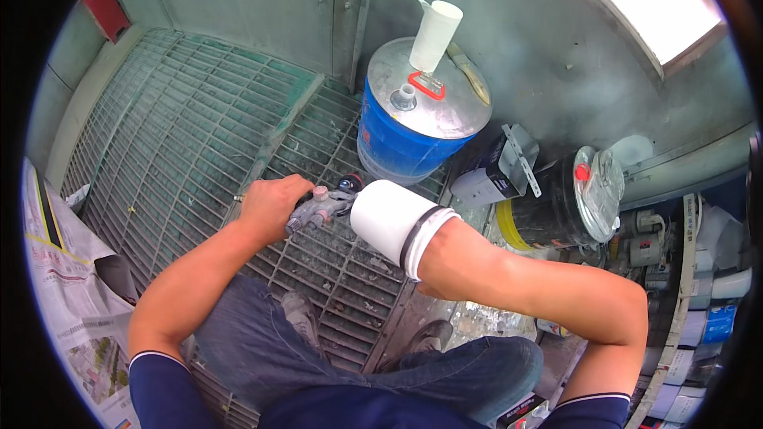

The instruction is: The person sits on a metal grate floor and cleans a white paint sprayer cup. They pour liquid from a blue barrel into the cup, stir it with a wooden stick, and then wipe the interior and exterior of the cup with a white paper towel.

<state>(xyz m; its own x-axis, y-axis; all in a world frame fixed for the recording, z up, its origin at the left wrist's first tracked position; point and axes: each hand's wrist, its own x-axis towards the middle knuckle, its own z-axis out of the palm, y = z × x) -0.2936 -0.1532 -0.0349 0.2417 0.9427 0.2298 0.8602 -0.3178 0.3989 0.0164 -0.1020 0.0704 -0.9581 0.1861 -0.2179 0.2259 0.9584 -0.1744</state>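
My left hand (269, 208) is closed around a grey spray gun (319, 208) with pinkish knobs, held low over the floor grating. Beside the gun's body shows a small dark round fitting (350, 183). Against the gun lies the narrow end of a white paint cup (389, 218), tilted on its side, with a black band near its wider rim. My right hand (442, 258) is at that rim. Its fingers are hidden by the cup, so whether they are inside it or against its end cannot be made out.
Ahead stands a blue drum (405, 143) bearing a white paper roll (435, 36) and a brush (470, 75). To its right are an open box (497, 171) and a black bucket (548, 202). Cans fill a shelf (675, 334) at right. Newspaper (71, 294) hangs at left above metal grating (183, 127).
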